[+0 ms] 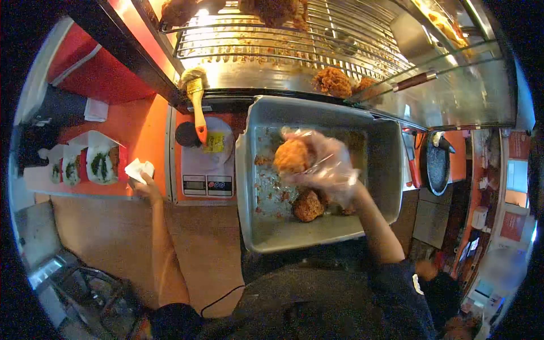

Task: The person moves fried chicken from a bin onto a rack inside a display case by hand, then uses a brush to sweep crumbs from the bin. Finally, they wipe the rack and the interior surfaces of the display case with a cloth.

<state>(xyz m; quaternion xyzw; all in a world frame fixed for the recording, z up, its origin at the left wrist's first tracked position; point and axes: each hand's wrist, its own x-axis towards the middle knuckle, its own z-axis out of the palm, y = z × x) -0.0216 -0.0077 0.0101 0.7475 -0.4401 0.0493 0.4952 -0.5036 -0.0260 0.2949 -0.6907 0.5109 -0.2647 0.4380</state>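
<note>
My right hand [326, 164], in a clear plastic glove, grips a piece of fried chicken [292, 157] over a grey plastic tub [245, 187]. Darker fried pieces [308, 205] and crumbs lie on the tub's floor, partly hidden beneath that hand. Out to the left, my bare left hand [148, 190] is closed on a crumpled white paper [139, 170], close to the orange counter's edge. To the left of that hand are several white paper trays [102, 158] with food and dark green bits.
Behind the tub is a lit wire-rack cabinet [272, 51] with more fried chicken [332, 83] and a glass door [442, 90] on the right. A brush [197, 107] leans above a digital scale [207, 185]. At right sits a dark oval bowl [435, 167].
</note>
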